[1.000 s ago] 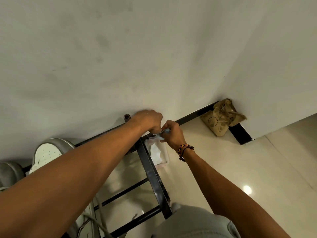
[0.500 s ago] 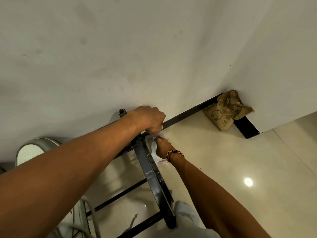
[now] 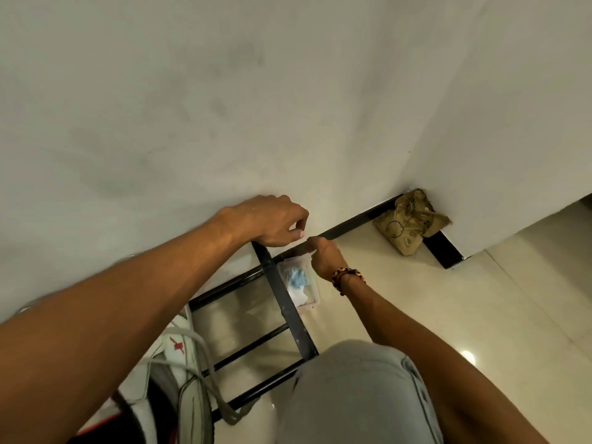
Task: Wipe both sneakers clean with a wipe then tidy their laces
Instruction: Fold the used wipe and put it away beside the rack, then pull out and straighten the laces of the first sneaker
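Observation:
A white sneaker (image 3: pixel 174 360) with a red mark and loose grey laces sits at the lower left on the black metal rack (image 3: pixel 290 312). A clear plastic tub (image 3: pixel 315 294) on the floor beside the rack holds a blue wipe (image 3: pixel 296 277) and white wipes. My left hand (image 3: pixel 272 219) is curled over the rack's far top corner, against the wall. My right hand (image 3: pixel 323 254), with a beaded bracelet at the wrist, hovers over the tub's far end. Its curled fingertips almost touch my left thumb. What they pinch, if anything, is hidden.
A crumpled brown paper bag (image 3: pixel 408 225) lies in the wall corner at the right. The white wall (image 3: pixel 288 107) stands right behind the rack. My knee in grey fabric (image 3: pixel 358 392) is at the bottom centre. Glossy cream floor tiles (image 3: pixel 448 315) spread to the right.
The blue wipe has left my right hand and now lies in the tub. My right hand dipped toward the tub, then rose to meet my left hand. The view has shifted.

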